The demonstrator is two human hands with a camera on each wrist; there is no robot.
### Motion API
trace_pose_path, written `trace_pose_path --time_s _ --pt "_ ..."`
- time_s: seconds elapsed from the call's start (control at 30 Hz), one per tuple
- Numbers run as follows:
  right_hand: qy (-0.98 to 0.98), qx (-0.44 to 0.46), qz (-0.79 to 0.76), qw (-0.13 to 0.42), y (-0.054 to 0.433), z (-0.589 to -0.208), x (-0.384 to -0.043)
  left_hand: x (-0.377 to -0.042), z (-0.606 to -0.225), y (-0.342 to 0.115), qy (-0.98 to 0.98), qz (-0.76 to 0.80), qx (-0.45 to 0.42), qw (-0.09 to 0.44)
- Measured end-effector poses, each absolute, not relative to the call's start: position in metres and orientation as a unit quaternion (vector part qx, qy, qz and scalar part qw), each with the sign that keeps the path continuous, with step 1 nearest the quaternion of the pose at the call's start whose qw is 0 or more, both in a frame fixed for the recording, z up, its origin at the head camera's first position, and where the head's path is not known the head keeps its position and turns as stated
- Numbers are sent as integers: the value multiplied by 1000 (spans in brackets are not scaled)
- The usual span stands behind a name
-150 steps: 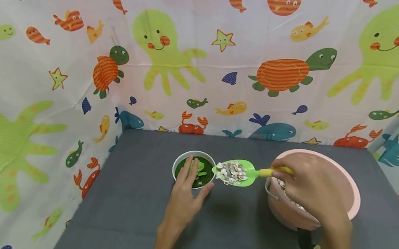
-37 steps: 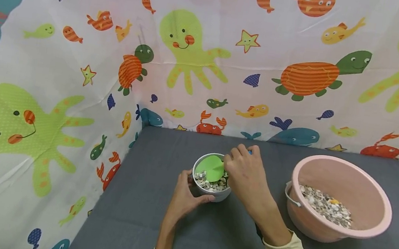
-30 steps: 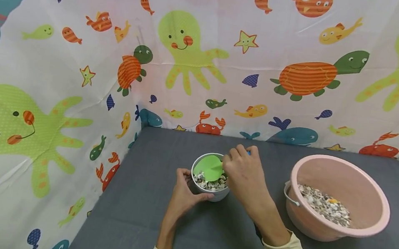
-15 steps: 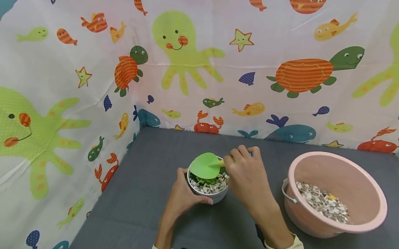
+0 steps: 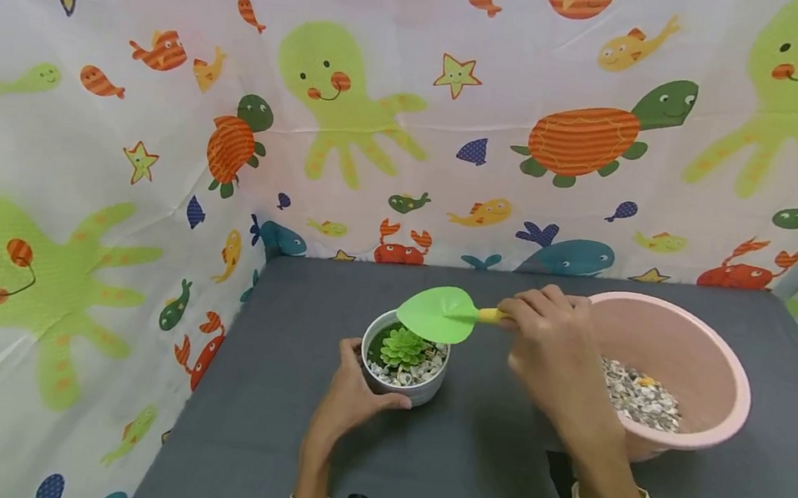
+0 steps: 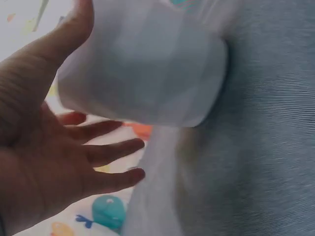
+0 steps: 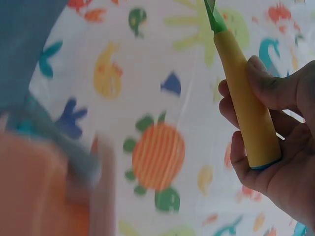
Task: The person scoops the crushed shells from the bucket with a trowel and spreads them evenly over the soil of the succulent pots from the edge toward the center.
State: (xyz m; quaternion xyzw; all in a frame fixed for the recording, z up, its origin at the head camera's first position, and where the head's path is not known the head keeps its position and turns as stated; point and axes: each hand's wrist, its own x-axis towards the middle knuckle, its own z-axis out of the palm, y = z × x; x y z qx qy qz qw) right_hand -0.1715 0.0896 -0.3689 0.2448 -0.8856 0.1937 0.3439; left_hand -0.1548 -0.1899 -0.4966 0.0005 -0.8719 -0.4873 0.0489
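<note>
A white flowerpot (image 5: 428,391) stands on the dark table, tipped slightly. In it a green succulent (image 5: 403,348) shows, with shell pieces (image 5: 393,377) around its near and right sides; dark green lies bare at the left. My left hand (image 5: 352,395) holds the pot from the left, thumb at the near side and fingers behind; the left wrist view shows three fingers spread off its wall (image 6: 142,73). My right hand (image 5: 559,358) grips the yellow handle (image 7: 248,105) of a garden trowel, whose green blade (image 5: 440,314) hangs over the pot's right rim, its underside turned up.
Right of the pot stands a pink bucket (image 5: 718,383), partly behind my right hand, with shell pieces (image 5: 640,397) at its bottom and a small yellow-orange thing among them. A fabric backdrop (image 5: 164,252) printed with sea animals bounds the table (image 5: 458,492) at the back and left.
The trowel has gone from carrying shells to tipped over in the pot, then lifted to the right, uncovering the succulent. Shells now lie in the pot. My left hand has taken hold of the pot.
</note>
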Motion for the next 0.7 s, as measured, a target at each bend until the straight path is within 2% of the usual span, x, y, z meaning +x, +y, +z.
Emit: trace_pose_path --time_s 0.1,0.33,0.53,0.7 --pt "-885 227 203 353 114 -366 -167 -152 -487 -191 -879 -475 4 51" --pt "-874 178 213 399 172 -363 -154 -150 -460 -161 -917 -384 -6 108" --pt "-894 106 218 376 202 -365 -139 -151 -448 -130 -930 -330 -56 151" --pt "-899 76 219 371 222 -367 -130 -157 -440 -107 -927 -317 -121 157"
